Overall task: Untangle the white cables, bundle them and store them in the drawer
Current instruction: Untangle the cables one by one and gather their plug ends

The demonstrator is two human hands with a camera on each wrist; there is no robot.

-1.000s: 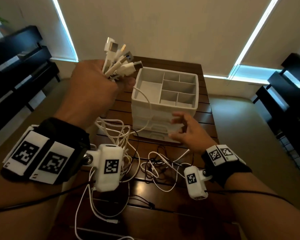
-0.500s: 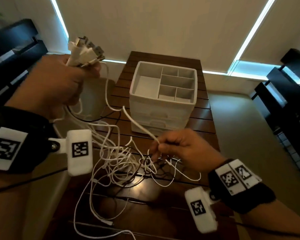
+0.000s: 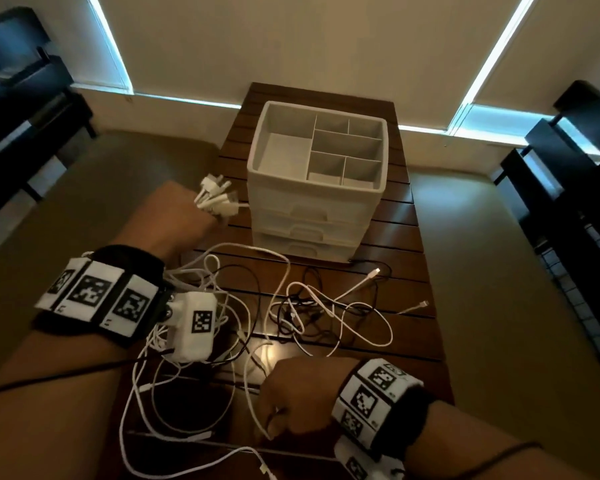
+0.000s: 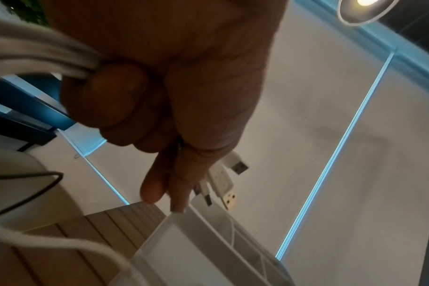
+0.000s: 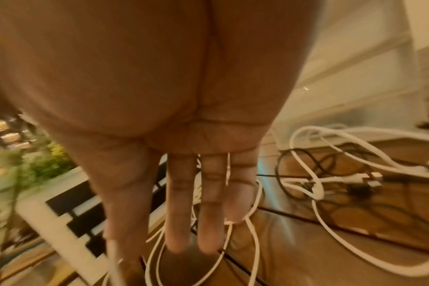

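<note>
My left hand (image 3: 174,220) has its grip curled tight round a bunch of white cables (image 3: 219,202), plugs poking out just left of the drawer unit (image 3: 312,188). Right hand (image 3: 298,396) sits near me, pinching one white strand. The rest lies tangled across the tabletop (image 3: 409,327).

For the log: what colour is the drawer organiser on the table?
White; the drawer organiser shows best in the head view.
</note>
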